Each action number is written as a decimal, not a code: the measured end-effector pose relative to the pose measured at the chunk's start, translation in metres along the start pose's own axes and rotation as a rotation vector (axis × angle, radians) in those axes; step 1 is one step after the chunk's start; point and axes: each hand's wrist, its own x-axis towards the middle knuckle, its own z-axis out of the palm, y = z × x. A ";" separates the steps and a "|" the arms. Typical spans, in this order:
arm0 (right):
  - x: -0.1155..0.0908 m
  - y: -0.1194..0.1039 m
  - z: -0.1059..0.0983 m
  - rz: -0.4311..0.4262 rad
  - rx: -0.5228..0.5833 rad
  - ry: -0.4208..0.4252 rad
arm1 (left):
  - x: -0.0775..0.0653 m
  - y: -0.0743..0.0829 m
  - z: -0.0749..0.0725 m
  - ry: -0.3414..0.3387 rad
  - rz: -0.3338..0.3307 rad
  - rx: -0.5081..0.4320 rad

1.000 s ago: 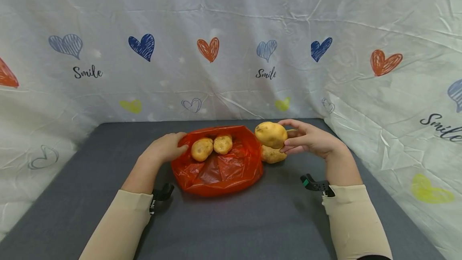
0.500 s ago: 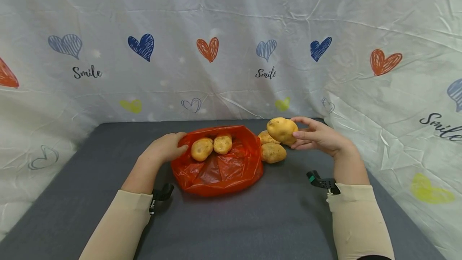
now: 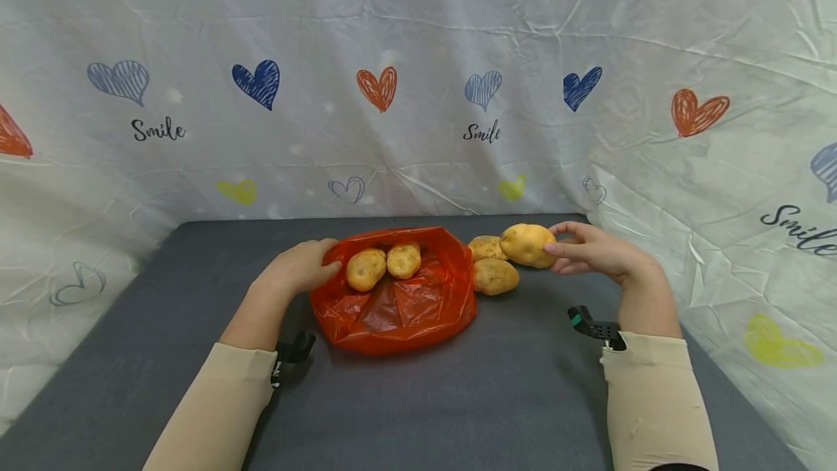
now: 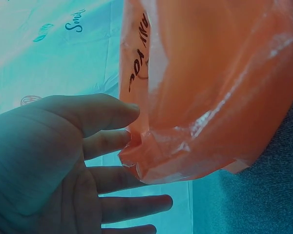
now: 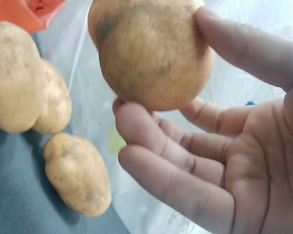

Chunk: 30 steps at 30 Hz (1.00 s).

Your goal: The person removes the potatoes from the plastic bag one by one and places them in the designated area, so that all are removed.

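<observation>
My left hand (image 3: 302, 267) pinches the left rim of a red plastic bag (image 3: 392, 336); in the left wrist view the bag's edge (image 4: 195, 146) runs between thumb and index finger, the other fingers spread. Inside the open bag lie two potatoes, one on the left (image 3: 365, 270) and a smaller one (image 3: 403, 260) beside it. My right hand (image 3: 598, 251) holds a potato (image 3: 527, 245) by its right end, between thumb and fingers. To the right of the bag rest two potatoes, a far one (image 3: 487, 247) and a nearer one (image 3: 495, 277). The right wrist view shows a third table potato (image 5: 78, 174).
A dark grey tabletop (image 3: 418, 413) carries everything. Behind and beside it hangs a pale cloth (image 3: 418, 151) printed with hearts. Each wrist wears a black camera mount, such as the right one (image 3: 595, 327).
My right hand has carried its potato rightward, away from the bag, rising slightly and then lowering. The two potatoes beside the bag have come into fuller view. The left hand and bag stay put.
</observation>
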 end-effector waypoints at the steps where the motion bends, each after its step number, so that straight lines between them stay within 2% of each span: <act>1: 0.000 0.002 -0.001 0.011 -0.011 0.010 | 0.000 0.000 0.000 0.000 0.000 0.000; 6: 0.002 0.012 -0.007 0.071 -0.081 0.032 | 0.001 0.000 0.001 0.001 0.003 0.001; 12: 0.002 0.024 -0.016 0.165 -0.157 -0.001 | 0.001 0.000 0.001 0.001 0.005 0.006; 16: 0.003 0.031 -0.019 0.222 -0.161 -0.014 | 0.001 0.000 0.000 -0.002 0.004 0.004; 30: 0.010 0.049 -0.016 0.274 -0.158 -0.029 | 0.000 0.001 0.001 0.000 0.000 0.004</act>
